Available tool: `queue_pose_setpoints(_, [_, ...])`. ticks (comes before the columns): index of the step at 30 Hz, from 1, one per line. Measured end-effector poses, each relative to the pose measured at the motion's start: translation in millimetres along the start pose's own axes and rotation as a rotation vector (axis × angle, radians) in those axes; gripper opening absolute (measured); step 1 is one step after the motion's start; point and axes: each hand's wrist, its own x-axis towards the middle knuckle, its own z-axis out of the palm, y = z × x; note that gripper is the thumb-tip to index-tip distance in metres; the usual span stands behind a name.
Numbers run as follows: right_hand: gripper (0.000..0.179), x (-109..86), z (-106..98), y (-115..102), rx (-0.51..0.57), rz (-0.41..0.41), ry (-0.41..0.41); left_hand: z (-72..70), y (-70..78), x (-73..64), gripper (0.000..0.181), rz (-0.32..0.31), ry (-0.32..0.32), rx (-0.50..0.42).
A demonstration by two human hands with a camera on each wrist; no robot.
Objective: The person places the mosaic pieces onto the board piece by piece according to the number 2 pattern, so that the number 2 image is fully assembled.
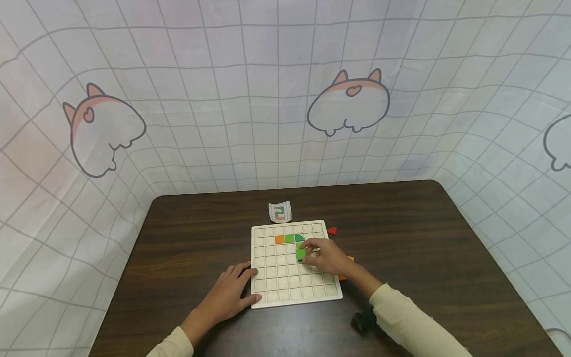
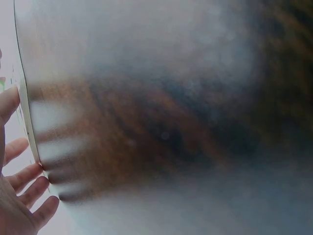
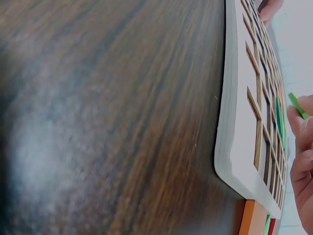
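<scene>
A pale square grid board [image 1: 282, 282] lies on the dark wooden table. In its upper rows sit an orange square tile [image 1: 279, 240], a light green square tile [image 1: 289, 238] and a dark green tile with a rounded corner [image 1: 299, 237], side by side. My right hand [image 1: 329, 256] is over the board's right half, pinching a light green tile [image 3: 294, 104] between thumb and fingertips. Below that tile a bit of dark green shows on the board. My left hand [image 1: 228, 292] rests at the board's left edge, fingers spread, with fingertips and thumb touching the rim.
A small printed card [image 1: 280, 212] with a coloured pattern lies behind the board. Right of the board are a red piece [image 1: 332, 230] and orange pieces [image 3: 253, 218], partly hidden by my right arm. Dark green pieces [image 1: 360, 321] lie near my right sleeve. A white grid-patterned curtain [image 1: 214, 163] surrounds the table.
</scene>
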Motion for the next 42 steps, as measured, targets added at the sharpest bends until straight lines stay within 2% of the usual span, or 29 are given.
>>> queue_pose_setpoints(17, [0.024,6.9,13.8,-1.3,-0.070,-0.078,-0.021,-0.3,0.2,0.0,0.064,-0.007,-0.003,-0.004])
queue_pose_setpoints(28, [0.026,9.1,20.1,-4.1,-0.156,-0.029,-0.013,1.0,-1.4,0.4,0.064,-0.005,-0.005,0.006])
queue_pose_setpoints(42, [0.026,11.1,22.7,-6.9,-0.210,-0.076,0.020,-0.5,-0.8,0.6,0.065,-0.006,-0.010,0.010])
